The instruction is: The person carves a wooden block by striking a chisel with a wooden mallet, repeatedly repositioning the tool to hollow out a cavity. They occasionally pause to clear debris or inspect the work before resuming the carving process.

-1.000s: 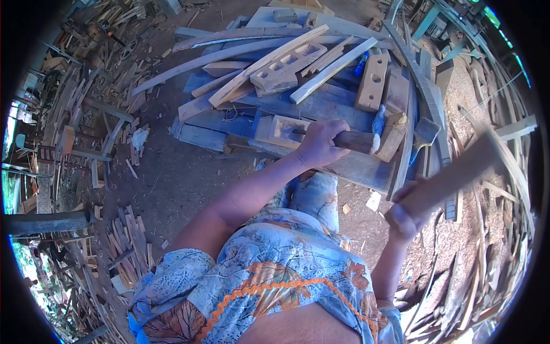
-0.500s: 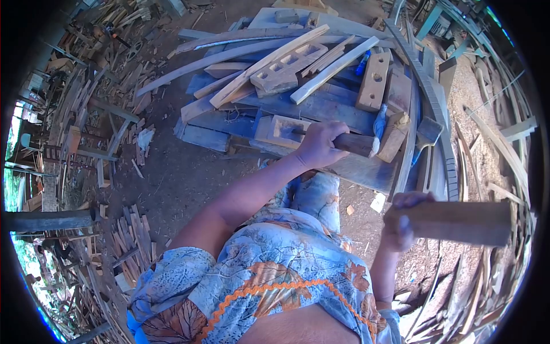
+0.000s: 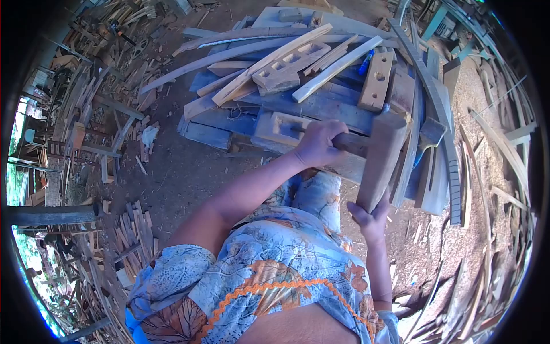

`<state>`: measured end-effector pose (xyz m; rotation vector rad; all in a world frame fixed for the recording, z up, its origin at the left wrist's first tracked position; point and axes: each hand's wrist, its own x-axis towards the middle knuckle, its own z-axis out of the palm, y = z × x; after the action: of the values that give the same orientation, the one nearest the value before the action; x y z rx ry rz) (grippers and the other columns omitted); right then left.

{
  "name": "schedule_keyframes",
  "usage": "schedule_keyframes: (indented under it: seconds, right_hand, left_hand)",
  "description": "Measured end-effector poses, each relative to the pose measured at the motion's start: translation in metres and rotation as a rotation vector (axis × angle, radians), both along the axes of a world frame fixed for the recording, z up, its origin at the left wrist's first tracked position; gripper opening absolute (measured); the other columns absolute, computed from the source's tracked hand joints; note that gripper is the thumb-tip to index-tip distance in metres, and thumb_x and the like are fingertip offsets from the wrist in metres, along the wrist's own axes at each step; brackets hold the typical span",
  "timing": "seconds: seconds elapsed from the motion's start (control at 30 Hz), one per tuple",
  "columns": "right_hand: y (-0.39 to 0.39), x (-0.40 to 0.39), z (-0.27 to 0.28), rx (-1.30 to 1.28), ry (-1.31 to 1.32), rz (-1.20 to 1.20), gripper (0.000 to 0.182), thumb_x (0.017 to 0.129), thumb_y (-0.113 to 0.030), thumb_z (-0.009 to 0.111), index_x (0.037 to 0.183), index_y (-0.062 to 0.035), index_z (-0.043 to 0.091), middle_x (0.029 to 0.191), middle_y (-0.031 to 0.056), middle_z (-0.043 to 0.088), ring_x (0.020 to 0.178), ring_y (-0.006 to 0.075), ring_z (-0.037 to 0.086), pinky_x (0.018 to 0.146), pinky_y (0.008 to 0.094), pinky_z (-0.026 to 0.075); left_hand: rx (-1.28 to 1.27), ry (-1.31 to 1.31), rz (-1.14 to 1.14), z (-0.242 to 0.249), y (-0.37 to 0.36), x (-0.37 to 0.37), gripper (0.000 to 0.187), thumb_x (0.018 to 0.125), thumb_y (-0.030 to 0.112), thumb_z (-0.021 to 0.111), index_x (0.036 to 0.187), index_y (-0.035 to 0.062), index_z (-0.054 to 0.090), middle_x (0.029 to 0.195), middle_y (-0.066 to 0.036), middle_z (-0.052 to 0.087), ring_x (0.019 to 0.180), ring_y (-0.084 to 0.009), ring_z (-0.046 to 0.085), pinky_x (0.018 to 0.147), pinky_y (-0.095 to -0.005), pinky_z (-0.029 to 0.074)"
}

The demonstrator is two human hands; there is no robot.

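Observation:
My left hand (image 3: 322,143) is wrapped round the handle of a chisel (image 3: 352,143), whose blade enters the recess of a pale wooden block (image 3: 274,127) on the bench. In my right hand (image 3: 371,219) is the lower end of a thick wooden mallet (image 3: 385,155). The mallet's upper part lies across the view at the butt of the chisel handle; whether they touch cannot be made out.
Planks, sticks and a block with several recesses (image 3: 292,66) lie on the bench (image 3: 203,133). A block with holes (image 3: 376,83), a blue object (image 3: 365,63) and a dark hammer-like tool (image 3: 431,132) are farther right. Scrap wood lies both sides.
My right hand has swung the mallet from the right in to the chisel handle, and the mallet has turned from level to nearly upright. My left hand has stayed on the chisel.

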<state>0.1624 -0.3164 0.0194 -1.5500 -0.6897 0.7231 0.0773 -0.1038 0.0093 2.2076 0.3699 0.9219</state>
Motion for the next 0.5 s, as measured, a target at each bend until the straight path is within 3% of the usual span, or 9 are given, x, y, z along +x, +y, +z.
schedule_keyframes:
  seconds: [0.1,0.13,0.17,0.23,0.27,0.3,0.37,0.4,0.5]
  right_hand:
    - [-0.015,0.011,0.019,0.025,0.18,-0.058,0.069,0.06,-0.009,0.074,0.119,0.0041,0.043,0.08,0.0061,0.054,0.072,0.014,0.055,0.063,0.0271,0.046]
    - [-0.02,0.018,0.019,0.144,0.096,-0.09,0.067,0.058,-0.01,0.074,0.117,0.0042,0.046,0.081,0.0072,0.054,0.065,0.0138,0.053,0.06,0.0264,0.045]
    - [-0.016,0.017,0.022,0.401,-0.048,-0.132,0.067,0.065,-0.015,0.067,0.125,-0.0025,0.04,0.083,0.0052,0.052,0.068,0.0121,0.05,0.058,0.0254,0.04]
    - [-0.011,0.008,0.008,0.778,0.058,-0.152,0.066,0.067,-0.012,0.063,0.127,-0.0046,0.036,0.092,0.0056,0.051,0.079,0.0139,0.049,0.07,0.0262,0.041]
    - [-0.026,0.006,-0.03,0.849,0.542,-0.226,0.067,0.068,-0.009,0.062,0.129,-0.0052,0.034,0.099,0.0051,0.049,0.087,0.0144,0.048,0.078,0.0272,0.04]
    - [-0.021,-0.003,-0.009,0.258,-0.096,-0.136,0.068,0.066,-0.008,0.067,0.127,-0.0038,0.037,0.096,0.0043,0.048,0.088,0.0144,0.049,0.078,0.0296,0.042]
    - [-0.008,-0.009,-0.006,-0.021,0.062,-0.008,0.07,0.06,-0.013,0.078,0.121,-0.0029,0.044,0.106,0.0076,0.056,0.085,0.0129,0.05,0.077,0.0295,0.043]
    - [-0.011,-0.01,-0.001,-0.016,0.229,-0.029,0.071,0.058,-0.013,0.079,0.119,-0.0003,0.044,0.094,0.005,0.055,0.082,0.013,0.053,0.07,0.0279,0.045]
    - [-0.031,0.027,-0.002,0.213,-0.009,-0.008,0.073,0.057,-0.017,0.081,0.119,-0.0007,0.045,0.085,0.0038,0.053,0.069,0.0132,0.051,0.062,0.0275,0.044]
  left_hand:
    - [0.067,-0.024,0.001,-0.003,0.003,-0.001,0.03,0.06,0.012,0.076,0.082,0.0067,0.056,0.074,-0.009,0.059,0.064,-0.029,0.06,0.057,-0.0346,0.045]
    - [0.065,-0.035,-0.005,-0.004,0.002,0.0,0.03,0.06,0.012,0.076,0.082,0.0069,0.056,0.073,-0.009,0.058,0.063,-0.0289,0.059,0.056,-0.0344,0.045]
    - [0.065,-0.052,-0.01,-0.004,0.001,0.0,0.031,0.06,0.012,0.076,0.083,0.0071,0.056,0.072,-0.009,0.058,0.063,-0.0288,0.059,0.056,-0.0343,0.045]
    - [0.059,-0.058,-0.004,-0.005,0.0,0.0,0.031,0.059,0.012,0.076,0.082,0.0072,0.056,0.072,-0.009,0.057,0.062,-0.0286,0.059,0.055,-0.0342,0.045]
    - [0.06,-0.066,-0.004,-0.004,0.001,0.002,0.031,0.059,0.013,0.077,0.082,0.0074,0.056,0.071,-0.008,0.057,0.062,-0.0284,0.059,0.055,-0.0342,0.044]
    - [0.062,-0.07,-0.01,-0.003,0.003,0.002,0.031,0.059,0.013,0.077,0.082,0.0074,0.056,0.071,-0.008,0.057,0.062,-0.0284,0.059,0.055,-0.0342,0.044]
    - [0.054,-0.012,0.0,-0.004,0.006,0.0,0.031,0.058,0.014,0.078,0.08,0.0077,0.056,0.07,-0.008,0.056,0.061,-0.028,0.058,0.054,-0.0341,0.044]
    - [0.054,-0.009,-0.004,-0.003,0.006,0.002,0.031,0.058,0.014,0.078,0.08,0.0077,0.056,0.07,-0.008,0.056,0.061,-0.028,0.058,0.054,-0.0341,0.044]
    - [0.045,0.006,0.008,-0.004,0.004,-0.002,0.032,0.058,0.016,0.077,0.079,0.0074,0.055,0.076,-0.01,0.06,0.068,-0.0324,0.061,0.058,-0.0386,0.047]
